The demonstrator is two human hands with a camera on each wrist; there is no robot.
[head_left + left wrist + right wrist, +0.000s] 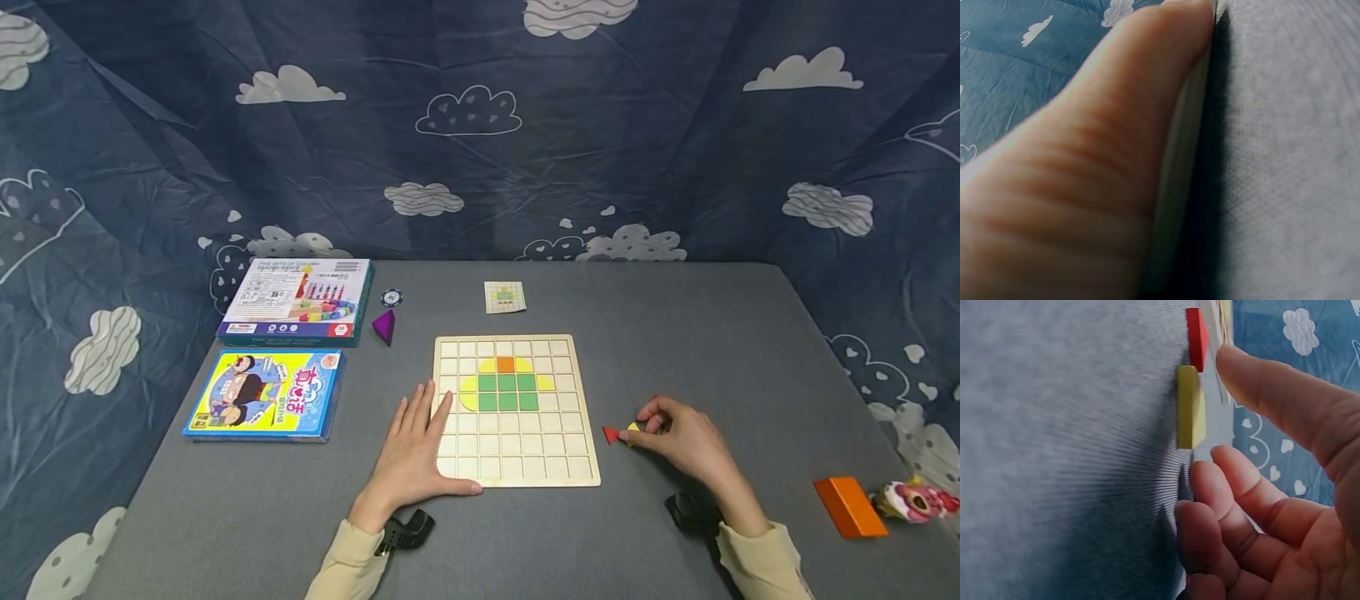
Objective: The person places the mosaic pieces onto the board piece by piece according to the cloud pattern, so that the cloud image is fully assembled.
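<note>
Head view: lower centre, the left hand (pixel 408 460) lies spread against the grid board's (pixel 517 467) lower-left corner; a nudge there could shift its tiles (pixel 507 382). Right of centre, the right hand (pixel 684 437), thumb and fingers parted, holds nothing beside a yellow piece (pixel 1186 409); hasty fingers might knock the neighbouring red triangle (pixel 610 434).

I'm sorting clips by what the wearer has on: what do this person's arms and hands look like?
The left hand and right hand are bare, with no gloves. The left sleeve and right sleeve are pale beige. A black left fitting and black right fitting show by the wrists; finer details are too small to tell.
</note>
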